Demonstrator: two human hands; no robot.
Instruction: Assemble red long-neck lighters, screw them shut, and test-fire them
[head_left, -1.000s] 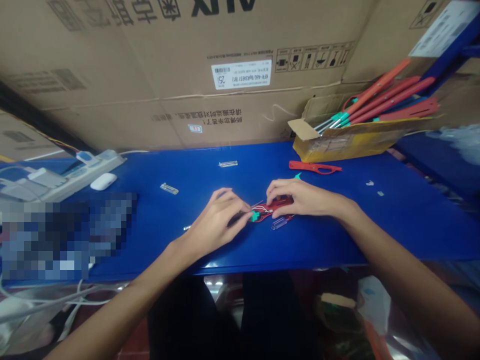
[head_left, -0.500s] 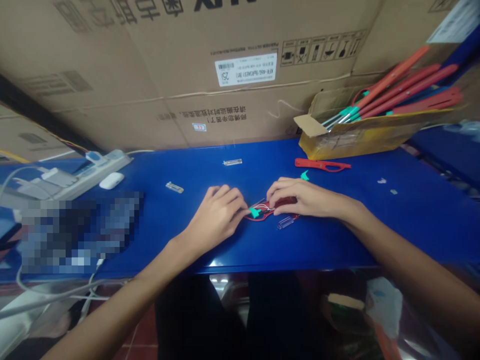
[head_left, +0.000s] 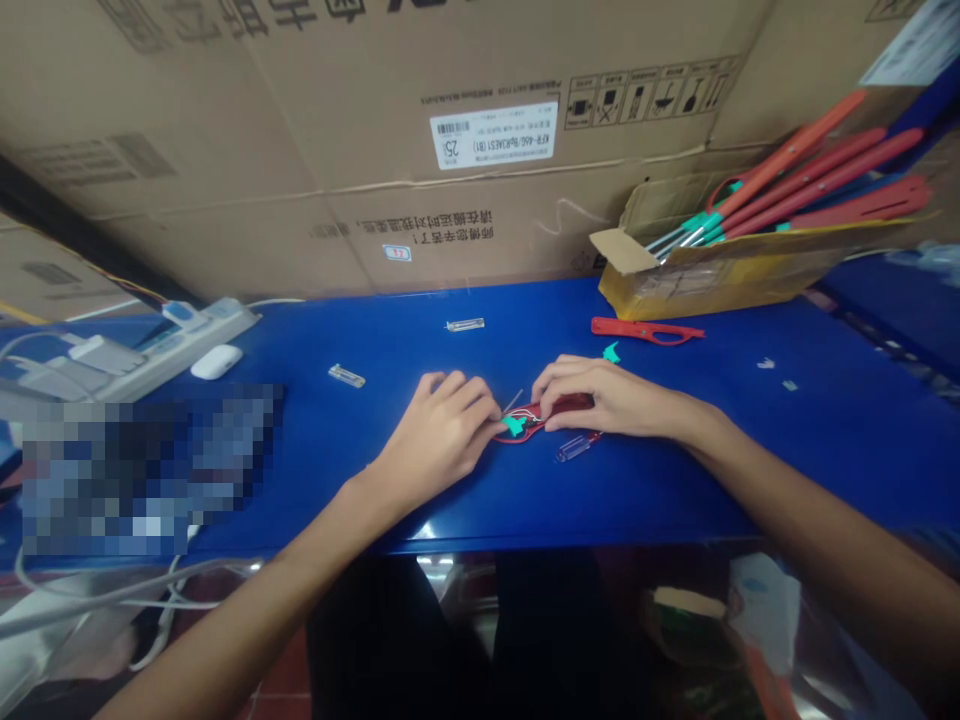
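Note:
A red lighter casing half (head_left: pixel 519 438) lies open side up on the blue table, with thin white wires (head_left: pixel 529 412) and a green trigger (head_left: pixel 514 427) in it. My left hand (head_left: pixel 442 425) is closed at its left end, fingertips pinching at the green trigger beside the casing rim. From the right, my right hand (head_left: pixel 600 395) grips the casing's middle between thumb and fingers, covering part of it. Just below that hand rests a clear lighter fuel tank (head_left: pixel 576 447). Behind it lie a loose green trigger (head_left: pixel 611 352) and another red casing half (head_left: pixel 645 330).
Two small clear parts lie further back, one in the centre (head_left: pixel 466 324) and one at left (head_left: pixel 347 376). An open carton (head_left: pixel 690 290) of red long lighters stands back right. A power strip (head_left: pixel 180 340) and white earphone case (head_left: pixel 217 362) are left. A large cardboard box (head_left: pixel 262 200) walls the back.
The view has shifted slightly. My left fingertips have moved a little at the green trigger, while my right hand keeps nearly the same hold on the casing.

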